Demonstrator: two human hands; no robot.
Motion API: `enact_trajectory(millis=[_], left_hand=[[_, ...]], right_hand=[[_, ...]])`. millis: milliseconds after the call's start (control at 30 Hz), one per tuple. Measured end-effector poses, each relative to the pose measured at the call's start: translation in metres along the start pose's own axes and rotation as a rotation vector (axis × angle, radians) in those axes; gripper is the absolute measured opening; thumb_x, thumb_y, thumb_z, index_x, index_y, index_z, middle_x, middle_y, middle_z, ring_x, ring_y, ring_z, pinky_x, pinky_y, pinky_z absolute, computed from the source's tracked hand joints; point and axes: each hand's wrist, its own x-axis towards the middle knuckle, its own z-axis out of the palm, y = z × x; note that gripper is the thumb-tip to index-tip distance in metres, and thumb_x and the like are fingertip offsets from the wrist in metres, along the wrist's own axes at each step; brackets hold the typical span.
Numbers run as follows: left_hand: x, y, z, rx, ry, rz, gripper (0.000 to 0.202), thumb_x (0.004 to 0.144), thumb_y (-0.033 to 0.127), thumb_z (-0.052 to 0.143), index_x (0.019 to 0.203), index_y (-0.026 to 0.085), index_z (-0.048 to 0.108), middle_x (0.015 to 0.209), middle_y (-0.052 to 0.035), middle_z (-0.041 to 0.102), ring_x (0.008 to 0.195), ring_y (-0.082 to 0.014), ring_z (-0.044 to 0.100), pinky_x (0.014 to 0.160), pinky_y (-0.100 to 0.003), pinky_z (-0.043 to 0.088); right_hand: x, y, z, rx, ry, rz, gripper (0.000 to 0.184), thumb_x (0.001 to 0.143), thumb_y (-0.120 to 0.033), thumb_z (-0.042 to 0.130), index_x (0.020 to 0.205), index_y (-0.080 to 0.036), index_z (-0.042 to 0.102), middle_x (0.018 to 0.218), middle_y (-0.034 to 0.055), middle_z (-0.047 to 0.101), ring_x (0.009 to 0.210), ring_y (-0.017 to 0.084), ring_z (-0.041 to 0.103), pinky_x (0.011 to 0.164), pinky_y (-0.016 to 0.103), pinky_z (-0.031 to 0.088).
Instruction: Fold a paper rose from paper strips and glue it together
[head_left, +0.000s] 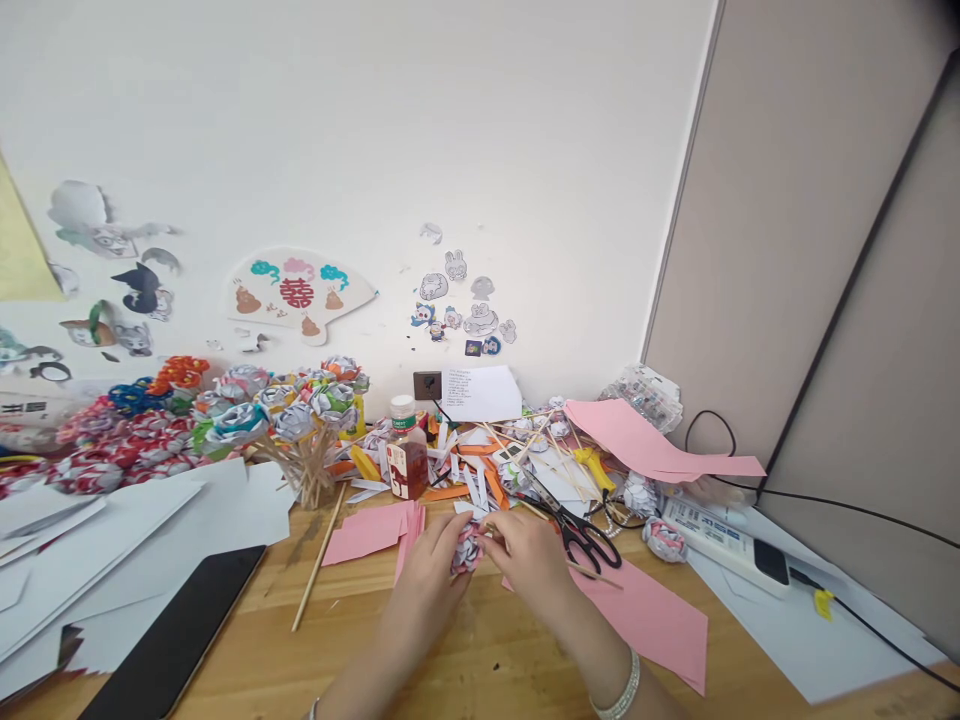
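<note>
Both my hands meet over the wooden desk point(450, 660) around a small rolled paper flower point(468, 548) in white, pink and grey. My left hand point(429, 568) curls its fingers round the flower from the left. From the right, my right hand point(531, 562) pinches the same flower; a bracelet sits on that wrist. A thin wooden stick point(594, 575) runs out from under my right hand. Black-handled scissors point(581, 532) lie just right of it on pink paper point(652, 620).
A cup of finished paper flowers on sticks point(311, 420) stands at left-centre, more flowers point(112, 440) beside it. A glue bottle point(407, 450), paper scraps and sticks point(510, 460), pink sheets point(375, 528), white sheets point(112, 540), a dark tablet point(180, 640), and a power strip point(727, 545) lie about.
</note>
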Motion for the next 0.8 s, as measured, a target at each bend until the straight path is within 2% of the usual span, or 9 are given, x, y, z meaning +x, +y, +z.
enact_trajectory(millis=[133, 233, 333, 567, 700, 800], left_hand=[[-0.001, 0.0, 0.0, 0.01, 0.009, 0.017, 0.041, 0.08, 0.009, 0.052, 0.12, 0.019, 0.049, 0.11, -0.0117, 0.063, 0.1, -0.0242, 0.061, 0.084, -0.041, 0.053], [-0.002, -0.002, 0.002, 0.02, 0.021, 0.036, 0.043, 0.08, 0.008, 0.052, 0.121, 0.019, 0.049, 0.111, -0.0118, 0.063, 0.101, -0.0244, 0.061, 0.084, -0.041, 0.053], [-0.002, -0.003, 0.003, 0.021, 0.029, 0.032, 0.043, 0.08, 0.008, 0.051, 0.121, 0.02, 0.05, 0.11, -0.0114, 0.063, 0.1, -0.0243, 0.062, 0.084, -0.041, 0.053], [0.0, 0.001, -0.001, 0.001, 0.034, 0.012, 0.041, 0.08, 0.009, 0.052, 0.12, 0.02, 0.05, 0.109, -0.0112, 0.063, 0.101, -0.0246, 0.062, 0.085, -0.042, 0.053], [0.001, 0.002, -0.002, -0.016, 0.031, -0.009, 0.04, 0.08, 0.012, 0.053, 0.119, 0.02, 0.051, 0.109, -0.0114, 0.064, 0.101, -0.0253, 0.062, 0.085, -0.043, 0.053], [0.001, 0.002, -0.001, -0.019, 0.026, -0.012, 0.038, 0.08, 0.012, 0.053, 0.118, 0.02, 0.052, 0.108, -0.0118, 0.064, 0.1, -0.0255, 0.063, 0.085, -0.044, 0.053]], right_hand=[[0.003, -0.003, -0.008, 0.11, -0.075, 0.118, 0.007, 0.079, -0.015, 0.067, 0.083, -0.021, 0.067, 0.069, -0.003, 0.068, 0.064, 0.014, 0.062, 0.056, 0.02, 0.035], [0.002, -0.003, -0.008, 0.098, -0.084, 0.122, 0.008, 0.078, -0.015, 0.067, 0.082, -0.021, 0.066, 0.068, -0.0034, 0.068, 0.064, 0.013, 0.062, 0.056, 0.02, 0.035], [-0.001, -0.001, -0.001, -0.007, -0.04, 0.037, 0.007, 0.081, -0.013, 0.064, 0.08, -0.02, 0.064, 0.072, -0.0018, 0.069, 0.067, 0.015, 0.063, 0.055, 0.021, 0.034], [-0.006, 0.01, 0.024, -0.282, 0.185, -0.257, 0.012, 0.086, -0.008, 0.053, 0.085, -0.018, 0.06, 0.07, 0.0008, 0.066, 0.061, 0.015, 0.061, 0.053, 0.025, 0.035], [-0.007, 0.01, 0.028, -0.364, 0.244, -0.309, 0.018, 0.086, -0.003, 0.048, 0.084, -0.017, 0.059, 0.066, 0.0013, 0.064, 0.059, 0.016, 0.06, 0.052, 0.026, 0.035], [-0.006, 0.006, 0.022, -0.321, 0.235, -0.293, 0.017, 0.087, -0.006, 0.05, 0.082, -0.018, 0.06, 0.066, 0.0009, 0.064, 0.058, 0.015, 0.059, 0.052, 0.026, 0.035]])
